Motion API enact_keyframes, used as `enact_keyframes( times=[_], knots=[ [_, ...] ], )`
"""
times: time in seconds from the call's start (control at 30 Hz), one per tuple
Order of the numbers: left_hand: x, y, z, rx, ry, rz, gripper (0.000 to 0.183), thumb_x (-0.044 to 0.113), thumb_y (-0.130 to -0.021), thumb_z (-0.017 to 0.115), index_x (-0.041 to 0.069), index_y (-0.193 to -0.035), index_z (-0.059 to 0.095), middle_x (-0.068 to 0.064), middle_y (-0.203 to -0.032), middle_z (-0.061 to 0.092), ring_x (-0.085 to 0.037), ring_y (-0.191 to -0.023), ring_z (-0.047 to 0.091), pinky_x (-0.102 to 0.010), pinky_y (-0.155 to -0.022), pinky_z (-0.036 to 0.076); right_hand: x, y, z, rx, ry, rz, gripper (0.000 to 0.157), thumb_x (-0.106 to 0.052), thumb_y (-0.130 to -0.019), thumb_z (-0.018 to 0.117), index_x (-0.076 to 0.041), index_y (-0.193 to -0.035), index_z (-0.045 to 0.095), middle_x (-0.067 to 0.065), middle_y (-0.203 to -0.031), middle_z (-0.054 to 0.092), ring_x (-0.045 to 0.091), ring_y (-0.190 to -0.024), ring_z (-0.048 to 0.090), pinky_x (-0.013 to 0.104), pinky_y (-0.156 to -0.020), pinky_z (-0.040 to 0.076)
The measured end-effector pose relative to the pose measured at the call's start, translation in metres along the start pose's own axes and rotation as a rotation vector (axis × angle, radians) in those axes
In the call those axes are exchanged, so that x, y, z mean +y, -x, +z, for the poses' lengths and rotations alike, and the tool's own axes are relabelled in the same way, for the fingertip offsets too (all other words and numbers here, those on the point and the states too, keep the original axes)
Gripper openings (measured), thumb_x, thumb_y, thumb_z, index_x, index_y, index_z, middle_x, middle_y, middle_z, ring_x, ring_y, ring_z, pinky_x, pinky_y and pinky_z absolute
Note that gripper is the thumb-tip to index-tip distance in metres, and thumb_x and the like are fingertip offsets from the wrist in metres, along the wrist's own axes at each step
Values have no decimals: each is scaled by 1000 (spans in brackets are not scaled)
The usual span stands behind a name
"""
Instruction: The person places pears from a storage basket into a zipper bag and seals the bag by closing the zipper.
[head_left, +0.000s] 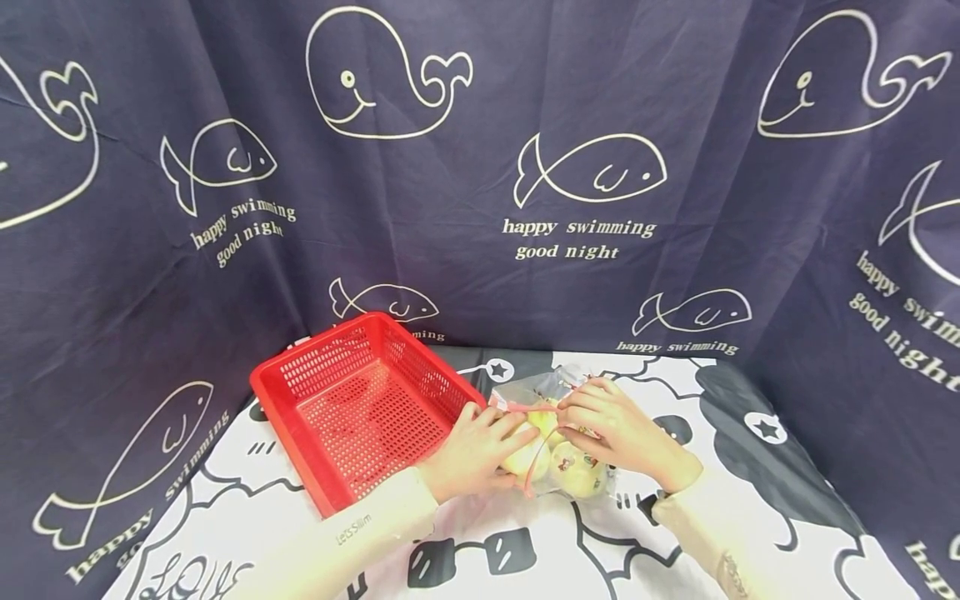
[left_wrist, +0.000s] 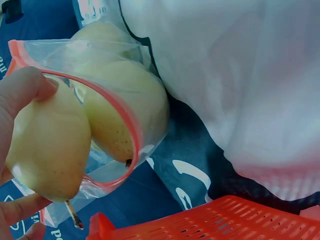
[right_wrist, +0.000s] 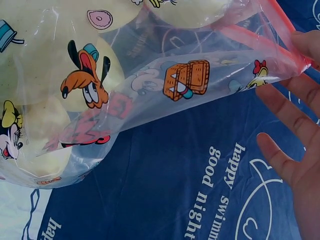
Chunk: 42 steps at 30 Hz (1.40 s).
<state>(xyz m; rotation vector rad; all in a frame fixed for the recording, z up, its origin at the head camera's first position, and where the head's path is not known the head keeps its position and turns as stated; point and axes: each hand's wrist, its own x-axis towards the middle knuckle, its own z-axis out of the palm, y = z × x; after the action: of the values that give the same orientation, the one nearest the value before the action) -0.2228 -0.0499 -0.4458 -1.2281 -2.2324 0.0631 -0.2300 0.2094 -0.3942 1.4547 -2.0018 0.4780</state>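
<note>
A pale yellow pear [left_wrist: 50,142] with a short dark stem is held between the thumb and fingers of my left hand [head_left: 476,450], at the mouth of a clear zip bag [right_wrist: 185,82]. The bag has a red-pink zip edge [left_wrist: 131,120] that gapes open around the pear, and cartoon figures are printed on its side. Several more pears [head_left: 577,471] lie inside it. At the other end of the zip edge, my right hand [head_left: 615,429] pinches the bag's corner between thumb and index finger, with its other fingers spread below.
A red perforated plastic basket [head_left: 300,437] stands to the left, its right rim close to my left hand. The table is covered by a white cloth [head_left: 547,575] with black drawings. Dark blue fabric [head_left: 480,292] with fish and whale prints hangs behind and at both sides.
</note>
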Motion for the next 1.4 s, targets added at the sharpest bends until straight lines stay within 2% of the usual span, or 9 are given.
enact_keyframes(
  times=[0.17,0.37,0.5,0.83,1.07,1.23,1.4],
  knots=[
    [0,0,5,52,-21,-8,78,72,-69,72,24,-129,56,4,-127,60,-20,-106,57,-38,-80,41,0,-1,0,8,7,-8,34,-33,-106,45,-12,-93,69,-3,-94,67,16,-89,63,42,-90,39],
    [0,-1,8,66,-98,0,77,72,-70,70,26,-130,58,5,-121,60,-19,-93,61,-38,-77,41,0,-1,0,13,16,-11,35,-33,-105,46,-10,-93,69,-2,-94,67,16,-88,63,42,-89,40],
    [0,-1,8,61,-111,11,76,71,-71,70,26,-132,58,5,-121,60,-19,-90,63,-38,-76,41,1,-1,-1,7,16,-5,34,-33,-105,46,-11,-93,69,-2,-94,68,16,-88,64,41,-89,40],
    [-5,-1,4,67,41,58,75,58,-74,78,18,-135,60,1,-128,62,-20,-103,61,-33,-80,42,1,-1,-2,6,24,5,38,-34,-106,45,-9,-91,70,-2,-92,68,17,-88,63,40,-89,40],
    [-7,-2,2,49,136,106,73,50,-73,82,12,-132,62,-1,-129,64,-16,-118,58,-34,-88,40,0,-1,-3,0,24,10,37,-34,-105,46,-10,-91,69,-2,-92,68,17,-89,63,41,-90,40],
    [-7,-1,6,101,165,152,67,46,-74,83,9,-126,65,-1,-121,67,-12,-115,61,-35,-90,39,0,0,-3,4,35,9,35,-34,-105,46,-11,-92,69,-3,-92,68,17,-89,64,42,-90,40],
    [-6,0,12,179,104,189,60,50,-76,79,13,-122,67,2,-118,68,-12,-106,64,-36,-91,40,-1,0,-2,7,35,0,32,-32,-105,47,-11,-92,69,-3,-91,67,17,-88,63,42,-89,41]
  ],
)
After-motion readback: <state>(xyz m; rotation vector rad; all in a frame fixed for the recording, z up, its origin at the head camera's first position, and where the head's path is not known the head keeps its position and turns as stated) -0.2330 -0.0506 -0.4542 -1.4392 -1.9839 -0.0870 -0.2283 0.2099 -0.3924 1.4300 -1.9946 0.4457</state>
